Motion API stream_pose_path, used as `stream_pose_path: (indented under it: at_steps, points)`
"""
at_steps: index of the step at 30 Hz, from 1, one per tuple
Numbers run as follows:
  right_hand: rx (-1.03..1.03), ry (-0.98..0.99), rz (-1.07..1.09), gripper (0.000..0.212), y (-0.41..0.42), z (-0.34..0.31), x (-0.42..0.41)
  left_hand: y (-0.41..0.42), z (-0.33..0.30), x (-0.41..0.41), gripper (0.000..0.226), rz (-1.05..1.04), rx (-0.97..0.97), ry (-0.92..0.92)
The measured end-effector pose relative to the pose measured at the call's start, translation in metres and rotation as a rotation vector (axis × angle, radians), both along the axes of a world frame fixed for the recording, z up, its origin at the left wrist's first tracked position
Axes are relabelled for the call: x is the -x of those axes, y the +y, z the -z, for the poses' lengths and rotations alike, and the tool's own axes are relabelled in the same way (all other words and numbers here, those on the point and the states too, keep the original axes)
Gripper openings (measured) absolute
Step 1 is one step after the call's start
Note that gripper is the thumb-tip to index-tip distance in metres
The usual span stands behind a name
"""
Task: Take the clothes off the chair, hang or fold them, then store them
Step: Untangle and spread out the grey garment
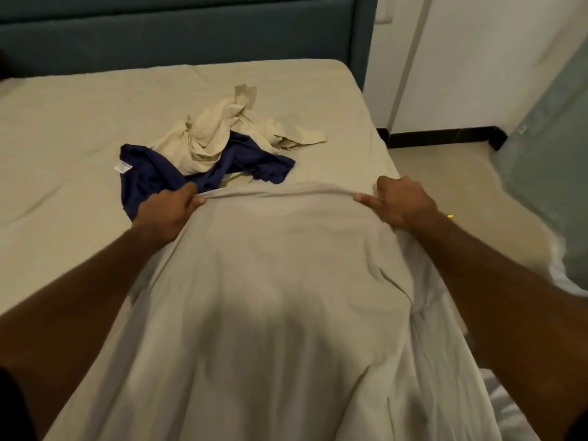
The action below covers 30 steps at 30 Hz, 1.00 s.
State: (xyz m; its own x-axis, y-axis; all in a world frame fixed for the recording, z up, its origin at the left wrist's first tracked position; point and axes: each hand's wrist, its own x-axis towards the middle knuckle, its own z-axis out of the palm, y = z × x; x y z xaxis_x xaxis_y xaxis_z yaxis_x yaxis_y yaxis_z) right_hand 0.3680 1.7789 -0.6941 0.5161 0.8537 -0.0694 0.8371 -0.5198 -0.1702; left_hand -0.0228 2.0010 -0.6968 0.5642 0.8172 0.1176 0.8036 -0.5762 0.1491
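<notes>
Between both hands [280, 202], pinched taut, hangs a grey garment [280, 297].

Beige bed [79, 128], teal headboard [178, 36], white wall [477, 58]

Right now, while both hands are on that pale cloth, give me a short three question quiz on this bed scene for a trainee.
1. True or false: the left hand and right hand both grip the far edge of the pale grey cloth garment.
2. Which crumpled garment lies on top: A, the cream fabric garment, or B, the navy blue garment?
3. Fill in: the clothes lie on the beige ____.

Key: 1 true; 2 A; 3 bed.
</notes>
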Motion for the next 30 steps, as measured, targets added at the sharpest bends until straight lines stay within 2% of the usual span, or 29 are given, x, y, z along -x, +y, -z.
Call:
stream_pose_path:
  at_steps: [3,6,8,10,11,13,16,18,19,21,23,25,26,27,29,30]
  points:
    - [0.108,0.164,0.035,0.076,-0.008,-0.021,-0.004,-0.002,-0.014,0.013,0.049,-0.107,0.083,-0.158]
    - [0.169,0.483,0.062,0.06,-0.034,-0.037,-0.008,-0.007,-0.034,0.042,0.058,-0.2,0.252,-0.229]
    - [0.16,0.668,0.086,0.051,-0.052,-0.046,-0.017,-0.015,-0.041,0.064,0.046,-0.214,0.512,-0.333]
    - [0.192,0.729,0.099,0.047,-0.07,-0.051,-0.022,-0.024,-0.039,0.081,0.026,-0.185,0.749,-0.388]
    - [0.221,0.725,0.105,0.044,-0.078,-0.05,-0.022,-0.026,-0.034,0.087,0.017,-0.18,0.788,-0.376]
    - [0.18,0.769,0.135,0.034,-0.092,-0.043,-0.024,-0.023,-0.026,0.097,0.025,-0.219,0.743,-0.42]
    - [-0.266,0.904,0.205,0.034,-0.105,-0.032,-0.026,-0.016,-0.029,0.1,0.029,-0.284,0.624,-0.637]
    - [-0.413,0.853,0.246,0.031,-0.108,-0.029,-0.026,-0.008,-0.029,0.093,0.027,-0.321,0.611,-0.723]
    - [-0.405,0.846,0.252,0.029,-0.109,-0.029,-0.026,-0.004,-0.027,0.092,0.027,-0.331,0.597,-0.729]
    - [-0.244,0.939,0.275,0.034,-0.116,-0.025,-0.03,0.004,-0.025,0.095,0.024,-0.35,0.63,-0.701]
    - [0.031,1.03,0.284,0.041,-0.129,-0.02,-0.033,0.009,-0.024,0.113,0.026,-0.389,0.727,-0.532]
    - [0.168,1.042,0.273,0.039,-0.142,-0.015,-0.039,0.038,0.003,0.154,0.05,-0.392,0.844,-0.313]
    - [0.137,1.059,0.282,0.038,-0.145,-0.015,-0.041,0.055,0.014,0.17,0.057,-0.396,0.86,-0.296]
    - [0.044,1.099,0.304,0.039,-0.146,-0.015,-0.043,0.051,0.01,0.171,0.055,-0.384,0.84,-0.29]
    - [-0.245,1.171,0.36,0.038,-0.143,-0.018,-0.044,0.024,-0.021,0.15,0.041,-0.465,0.633,-0.322]
    - [-0.388,1.142,0.39,0.036,-0.138,-0.021,-0.044,0.023,-0.026,0.147,0.04,-0.505,0.525,-0.356]
